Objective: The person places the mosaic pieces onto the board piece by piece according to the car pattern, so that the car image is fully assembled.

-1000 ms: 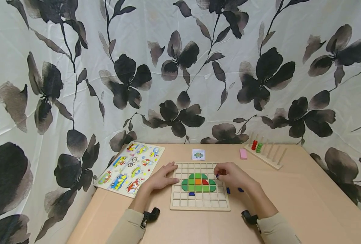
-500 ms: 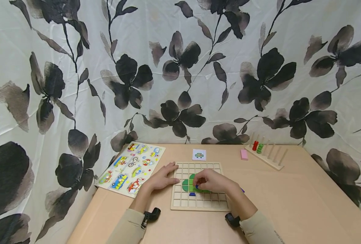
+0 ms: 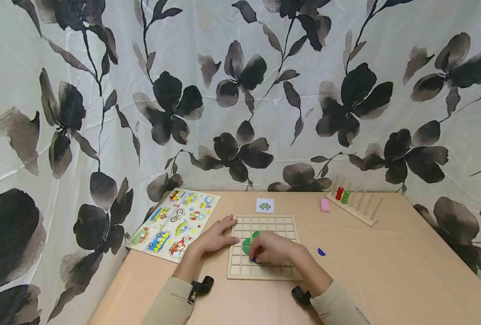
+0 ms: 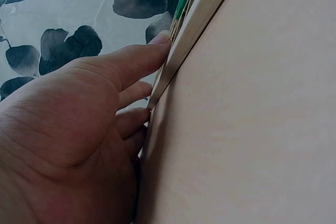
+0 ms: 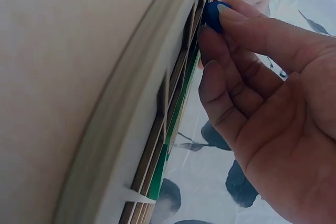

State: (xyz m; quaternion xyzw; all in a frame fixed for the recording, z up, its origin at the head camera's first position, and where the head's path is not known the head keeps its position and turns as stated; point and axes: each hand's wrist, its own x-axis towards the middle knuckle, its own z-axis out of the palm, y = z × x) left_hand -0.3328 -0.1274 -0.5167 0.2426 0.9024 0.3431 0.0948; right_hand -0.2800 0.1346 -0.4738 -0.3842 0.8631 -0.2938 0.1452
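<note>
A wooden grid board (image 3: 240,272) lies on the table, with green pieces (image 3: 246,246) in its middle squares. My left hand (image 3: 216,237) rests at the board's left edge, fingers extended; in the left wrist view its thumb and fingertips touch the rim. Over the lower middle of the grid, my right hand (image 3: 273,248) pinches a small blue puzzle piece (image 5: 214,16) between thumb and index finger. That hand hides most of the coloured pattern beneath it. Another blue puzzle piece (image 3: 321,252), with one curved side, lies on the table right of the board.
Behind the board lies a small picture card (image 3: 265,206). A vehicle picture board (image 3: 175,225) is at the left. Toward the back right are a pink block (image 3: 325,206) and a peg stand (image 3: 352,207) with red and green beads. A floral curtain (image 3: 289,108) hangs behind the table.
My right hand has carried the blue puzzle piece left from the board's right edge, then slightly down to the lower middle squares. My left hand has stayed at the left edge.
</note>
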